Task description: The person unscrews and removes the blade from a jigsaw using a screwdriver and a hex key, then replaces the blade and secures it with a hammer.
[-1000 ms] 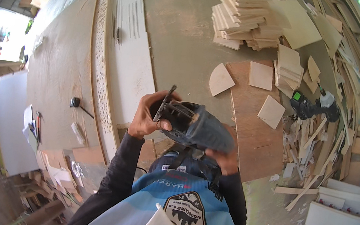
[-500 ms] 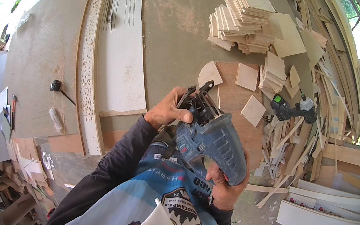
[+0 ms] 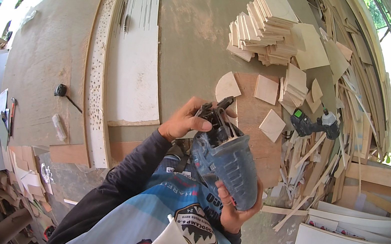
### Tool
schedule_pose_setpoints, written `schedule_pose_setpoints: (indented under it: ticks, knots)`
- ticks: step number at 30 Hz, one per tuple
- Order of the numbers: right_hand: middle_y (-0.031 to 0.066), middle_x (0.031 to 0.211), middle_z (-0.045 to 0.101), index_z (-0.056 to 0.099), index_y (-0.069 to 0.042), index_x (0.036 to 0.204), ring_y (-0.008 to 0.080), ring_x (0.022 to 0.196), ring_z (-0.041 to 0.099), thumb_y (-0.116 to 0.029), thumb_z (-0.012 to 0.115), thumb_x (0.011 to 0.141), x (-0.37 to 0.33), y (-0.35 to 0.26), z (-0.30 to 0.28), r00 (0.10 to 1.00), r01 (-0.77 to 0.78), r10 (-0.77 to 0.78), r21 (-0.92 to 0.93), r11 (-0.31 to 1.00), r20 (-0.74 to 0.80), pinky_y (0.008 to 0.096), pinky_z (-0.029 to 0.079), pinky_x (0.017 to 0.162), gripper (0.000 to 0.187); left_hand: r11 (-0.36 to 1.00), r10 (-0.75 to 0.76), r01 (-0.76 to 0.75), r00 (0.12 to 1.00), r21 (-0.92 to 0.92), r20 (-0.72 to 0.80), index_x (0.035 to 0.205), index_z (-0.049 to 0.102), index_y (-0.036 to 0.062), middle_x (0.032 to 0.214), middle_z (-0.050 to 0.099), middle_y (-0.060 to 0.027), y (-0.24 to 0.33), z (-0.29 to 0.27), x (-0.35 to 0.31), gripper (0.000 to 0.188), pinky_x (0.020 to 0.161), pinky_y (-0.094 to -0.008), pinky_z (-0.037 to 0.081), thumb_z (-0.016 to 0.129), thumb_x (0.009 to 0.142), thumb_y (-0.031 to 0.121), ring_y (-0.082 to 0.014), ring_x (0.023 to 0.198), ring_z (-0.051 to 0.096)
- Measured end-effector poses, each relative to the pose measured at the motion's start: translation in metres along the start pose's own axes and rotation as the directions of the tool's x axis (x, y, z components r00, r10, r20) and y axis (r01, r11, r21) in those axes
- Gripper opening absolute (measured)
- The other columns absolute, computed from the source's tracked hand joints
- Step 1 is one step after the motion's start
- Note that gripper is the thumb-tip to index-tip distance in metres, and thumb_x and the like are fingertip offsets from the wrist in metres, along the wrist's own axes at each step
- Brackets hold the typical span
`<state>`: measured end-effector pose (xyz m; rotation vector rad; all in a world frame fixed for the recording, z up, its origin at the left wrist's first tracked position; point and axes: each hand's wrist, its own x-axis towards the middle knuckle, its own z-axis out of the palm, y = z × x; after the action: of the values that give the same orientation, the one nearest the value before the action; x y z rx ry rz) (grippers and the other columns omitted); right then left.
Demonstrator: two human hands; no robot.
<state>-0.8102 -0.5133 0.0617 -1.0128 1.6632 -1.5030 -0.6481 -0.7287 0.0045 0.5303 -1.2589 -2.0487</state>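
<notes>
Blue-grey tool: a power saw (image 3: 223,164) with a ribbed plastic body, held up in front of my chest, above the near edge of the workbench (image 3: 194,31).
Left hand: my left hand (image 3: 186,120) is closed around the saw's dark metal front end, thumb and fingers wrapped over it.
Right hand: my right hand (image 3: 235,211) grips the rear of the saw body from below, fingers curled up its side.
Hands together or apart: apart, one at each end of the saw, both clamped on it.
Bench top: a brown plywood sheet (image 3: 255,126) lies just beyond the saw, with a half-round offcut (image 3: 227,86) and square wood pieces (image 3: 266,89) on it.
Far edge: a stack of square boards (image 3: 265,26).
Right edge: a cordless drill (image 3: 314,123) lies among wood strips.
Left side: a long white panel (image 3: 137,53) beside a perforated strip (image 3: 96,82).
</notes>
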Motion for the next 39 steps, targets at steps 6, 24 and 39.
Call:
schedule_pose_setpoints:
  ticks: [6,24,39]
  knots:
    - [0.0236,0.119,0.068,0.056,0.014,0.131,0.0298,0.1,0.071,-0.015,0.085,0.073,-0.016,0.007,-0.006,0.987,0.156,-0.16,-0.123,0.98,-0.031,0.0397,0.056,0.088,0.071,0.948,0.22,-0.194,0.972,0.25,-0.077,0.116,0.068,-0.0073,0.093,0.073,-0.0105,0.008,0.023,-0.012,0.056,0.08,-0.0313,0.053,0.058,0.087,0.038,-0.0173,0.083,0.066]
    - [0.0177,0.092,0.068,0.06,0.008,0.12,0.0255,0.078,0.066,-0.034,0.079,0.085,-0.041,0.036,0.008,0.838,0.541,-0.545,-0.103,0.835,-0.019,0.0348,0.052,0.07,0.057,0.956,0.245,-0.254,0.966,0.146,0.078,0.131,0.065,-0.0034,0.116,0.072,-0.0183,0.033,0.022,-0.033,0.064,0.1,-0.0379,0.05,0.071,0.08,0.035,-0.0291,0.109,0.069]
    - [0.0193,0.102,0.071,0.067,0.007,0.11,0.0284,0.086,0.071,-0.04,0.085,0.078,-0.021,0.015,0.027,0.788,0.304,-0.484,-0.443,0.844,-0.381,0.0346,0.056,0.073,0.06,0.953,0.215,-0.217,0.976,0.212,0.031,0.135,0.061,-0.0052,0.114,0.073,-0.0195,0.05,0.045,-0.011,0.065,0.1,-0.0383,0.05,0.065,0.077,0.022,-0.029,0.108,0.069]
